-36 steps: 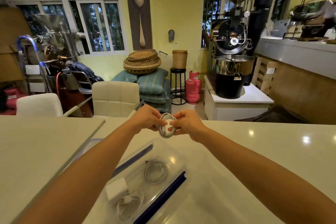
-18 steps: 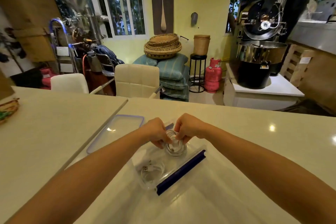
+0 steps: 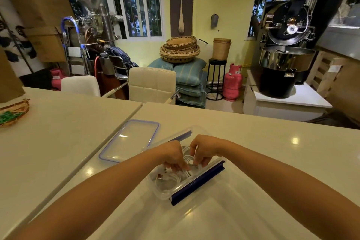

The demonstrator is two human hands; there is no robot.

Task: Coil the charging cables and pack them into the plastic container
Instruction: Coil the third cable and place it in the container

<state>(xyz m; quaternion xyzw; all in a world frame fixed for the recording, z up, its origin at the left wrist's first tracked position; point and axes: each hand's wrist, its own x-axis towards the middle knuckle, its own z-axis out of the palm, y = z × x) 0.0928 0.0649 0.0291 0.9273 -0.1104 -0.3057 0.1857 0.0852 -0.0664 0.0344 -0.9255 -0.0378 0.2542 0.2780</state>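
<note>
My left hand [image 3: 172, 155] and right hand [image 3: 205, 149] down inside clear plastic container [image 3: 165, 194], fingers curled, both pinching white coiled cable [image 3: 188, 159]. Second cable coil [image 3: 167, 180] at 7 o'clock from it, on container floor. Lid [image 3: 129, 140] at 10 o'clock, flat on countertop [image 3: 253, 142].

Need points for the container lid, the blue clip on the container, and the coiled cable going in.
container lid [image 3: 130, 140], head view, on the clear centre panel.
blue clip [image 3: 197, 183], head view, mid-length of the dark blue bar.
coiled cable [image 3: 188, 159], head view, on the white loops between the two hands.
</note>
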